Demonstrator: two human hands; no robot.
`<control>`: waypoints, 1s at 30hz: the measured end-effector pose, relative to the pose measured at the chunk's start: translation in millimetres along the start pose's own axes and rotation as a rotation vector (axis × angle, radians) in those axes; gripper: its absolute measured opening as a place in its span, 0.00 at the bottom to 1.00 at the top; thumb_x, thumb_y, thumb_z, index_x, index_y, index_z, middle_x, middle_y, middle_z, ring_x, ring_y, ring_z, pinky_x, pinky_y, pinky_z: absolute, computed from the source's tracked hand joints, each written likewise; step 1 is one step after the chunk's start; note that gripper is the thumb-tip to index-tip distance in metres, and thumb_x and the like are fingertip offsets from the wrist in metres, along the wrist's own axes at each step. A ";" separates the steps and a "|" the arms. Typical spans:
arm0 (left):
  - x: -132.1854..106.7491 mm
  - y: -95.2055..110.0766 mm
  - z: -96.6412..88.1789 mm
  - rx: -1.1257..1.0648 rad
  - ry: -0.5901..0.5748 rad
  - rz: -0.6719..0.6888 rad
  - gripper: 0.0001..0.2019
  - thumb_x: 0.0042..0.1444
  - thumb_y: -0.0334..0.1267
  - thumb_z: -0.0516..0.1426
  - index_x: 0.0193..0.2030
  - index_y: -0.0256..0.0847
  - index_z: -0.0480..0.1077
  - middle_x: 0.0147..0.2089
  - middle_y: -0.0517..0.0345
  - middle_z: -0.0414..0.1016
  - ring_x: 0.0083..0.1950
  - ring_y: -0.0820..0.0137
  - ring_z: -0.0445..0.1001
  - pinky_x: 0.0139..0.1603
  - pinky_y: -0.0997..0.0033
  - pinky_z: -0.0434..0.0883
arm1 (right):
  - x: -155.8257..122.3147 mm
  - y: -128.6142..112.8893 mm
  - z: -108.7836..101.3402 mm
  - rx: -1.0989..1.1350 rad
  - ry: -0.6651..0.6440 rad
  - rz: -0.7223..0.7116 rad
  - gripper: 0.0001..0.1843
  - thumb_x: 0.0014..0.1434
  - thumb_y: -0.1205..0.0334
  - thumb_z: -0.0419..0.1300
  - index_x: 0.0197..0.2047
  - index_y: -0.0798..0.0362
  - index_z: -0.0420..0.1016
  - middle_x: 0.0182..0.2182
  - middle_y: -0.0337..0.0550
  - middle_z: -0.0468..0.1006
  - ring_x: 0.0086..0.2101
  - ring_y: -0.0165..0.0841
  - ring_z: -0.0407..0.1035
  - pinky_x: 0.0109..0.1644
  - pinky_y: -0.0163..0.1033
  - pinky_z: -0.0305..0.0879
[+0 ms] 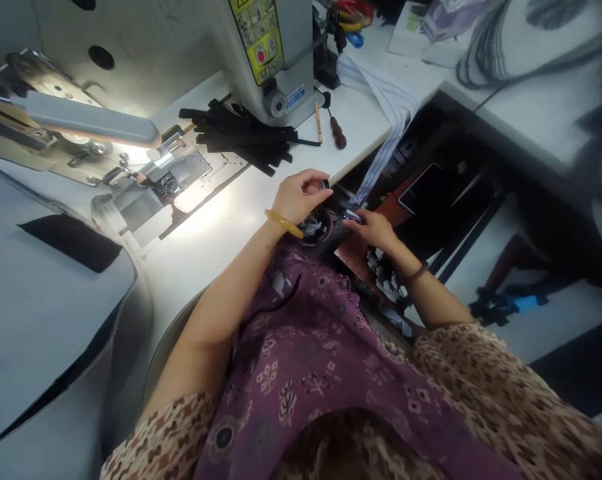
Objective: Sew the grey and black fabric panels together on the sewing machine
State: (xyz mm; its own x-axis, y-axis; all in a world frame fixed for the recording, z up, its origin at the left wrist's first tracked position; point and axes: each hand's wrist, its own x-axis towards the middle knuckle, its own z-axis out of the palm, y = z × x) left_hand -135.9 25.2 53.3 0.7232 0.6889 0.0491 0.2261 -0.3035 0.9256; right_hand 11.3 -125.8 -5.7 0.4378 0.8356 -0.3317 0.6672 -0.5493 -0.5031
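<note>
My left hand (301, 195), below a yellow bangle (283, 223), is closed in a pinch at the table's front edge. A small black piece (325, 184), like an end of black strap, shows between its thumb and fingers. My right hand (375, 230) is closed around a small shiny metal thing (351, 215); its kind is not clear. Striped white-and-blue webbing (388, 143) hangs over the table edge and ends close to the right fingers. Under my hands is a round container (319, 230) with pale bits inside.
A sewing machine (181, 40) stands at the back left, its lamp lit. Cut black straps (245, 133) lie in a pile by its base, beside a pencil (318, 122) and a wooden-handled awl (337, 133). A phone (421, 187) lies lower, right of my hands.
</note>
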 end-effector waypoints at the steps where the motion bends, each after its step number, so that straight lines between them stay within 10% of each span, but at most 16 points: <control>1: 0.3 0.9 0.8 -0.004 -0.003 -0.003 0.14 0.45 0.35 0.61 0.41 0.34 0.73 0.27 0.62 0.68 0.27 0.80 0.64 0.32 0.78 0.64 | 5.0 -4.3 3.7 -0.025 -0.017 0.011 0.20 0.57 0.42 0.53 0.34 0.52 0.69 0.28 0.40 0.72 0.30 0.32 0.65 0.29 0.33 0.51; 12: -8.4 8.7 -7.1 -0.145 0.023 -0.052 0.13 0.45 0.33 0.63 0.40 0.34 0.73 0.26 0.63 0.69 0.27 0.81 0.66 0.31 0.81 0.65 | 11.5 -16.8 -14.0 -0.088 -0.025 -0.053 0.20 0.57 0.43 0.51 0.36 0.50 0.72 0.31 0.40 0.74 0.32 0.33 0.66 0.30 0.33 0.53; 20: -39.5 25.1 -47.4 -0.898 0.029 -0.444 0.11 0.52 0.31 0.59 0.43 0.32 0.69 0.36 0.54 0.76 0.33 0.75 0.77 0.35 0.81 0.74 | 91.9 -40.4 -93.2 -0.280 0.567 -0.088 0.23 0.59 0.50 0.50 0.49 0.59 0.69 0.38 0.56 0.73 0.37 0.43 0.66 0.37 0.44 0.58; 24: -57.9 21.7 -65.1 -1.055 0.078 -0.452 0.07 0.59 0.30 0.52 0.41 0.31 0.69 0.35 0.52 0.76 0.32 0.74 0.77 0.32 0.82 0.74 | 109.8 -71.9 -95.5 -0.436 0.608 -0.288 0.20 0.58 0.51 0.53 0.44 0.58 0.73 0.44 0.58 0.71 0.45 0.49 0.62 0.41 0.50 0.59; 27: -68.5 16.1 -73.9 -1.094 0.149 -0.448 0.08 0.59 0.31 0.51 0.41 0.31 0.69 0.34 0.52 0.76 0.32 0.74 0.77 0.32 0.81 0.74 | 70.9 -105.4 -80.9 -0.290 0.733 -0.589 0.20 0.61 0.50 0.49 0.46 0.54 0.73 0.43 0.52 0.71 0.45 0.43 0.62 0.45 0.48 0.59; 30: -76.7 10.7 -79.3 -1.101 0.219 -0.385 0.08 0.57 0.33 0.53 0.41 0.31 0.69 0.34 0.52 0.76 0.32 0.74 0.77 0.32 0.80 0.73 | 22.9 -145.6 -49.3 -0.180 0.574 -1.017 0.18 0.60 0.49 0.53 0.47 0.50 0.71 0.43 0.48 0.72 0.43 0.37 0.64 0.46 0.43 0.61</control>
State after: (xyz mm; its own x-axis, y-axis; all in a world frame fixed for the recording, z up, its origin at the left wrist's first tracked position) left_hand -240.6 21.3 89.2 0.5790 0.7413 -0.3394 -0.3556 0.6042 0.7131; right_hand -46.1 -26.6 99.3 -0.1674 0.7921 0.5870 0.9208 0.3384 -0.1941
